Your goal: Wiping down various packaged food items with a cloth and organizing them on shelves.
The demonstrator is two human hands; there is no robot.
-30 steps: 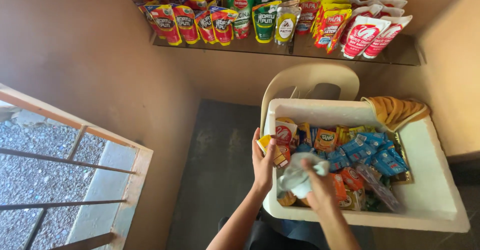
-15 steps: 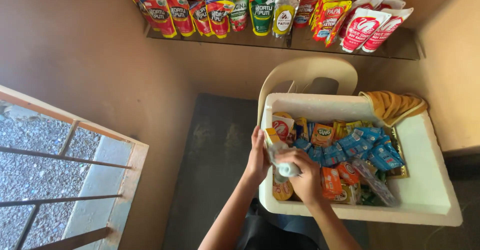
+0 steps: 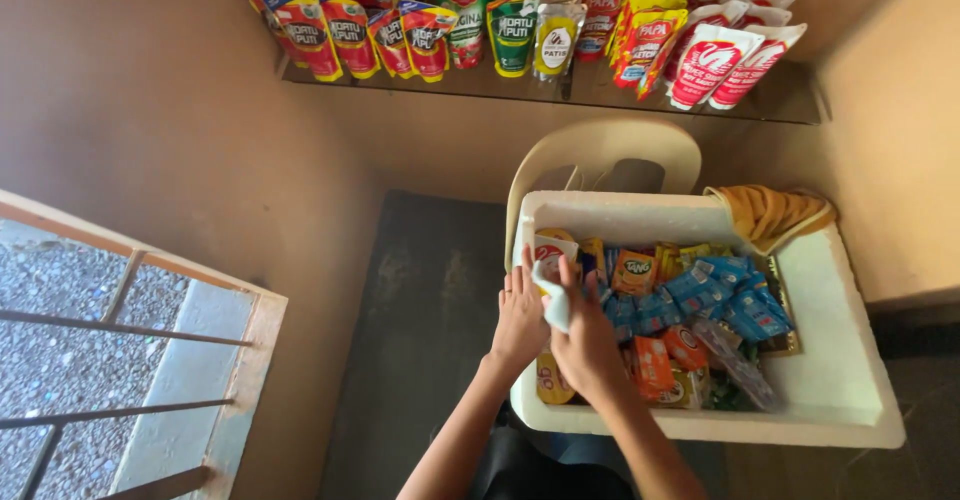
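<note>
Both hands, left hand (image 3: pixel 520 322) & right hand (image 3: pixel 585 345), fingers clamped on small white packet (image 3: pixel 553 298), over white foam box (image 3: pixel 850 380) of sachets.

I have a single view, from the camera on the person's head, looking steeply down and forward. The white foam box (image 3: pixel 840 380) sits near, low at five o'clock; the shelf of sauce pouches (image 3: pixel 540 85) runs farther off at twelve o'clock; a window grille (image 3: pixel 110 360) lies at eight o'clock.

Sachets (image 3: pixel 690 300) in foam box (image 3: pixel 850 380), cloth (image 3: pixel 775 212) on its far right rim; chair (image 3: pixel 600 160) behind box; shelf (image 3: pixel 780 105) of pouches (image 3: pixel 510 25) above; window grille (image 3: pixel 90 360) far left.
</note>
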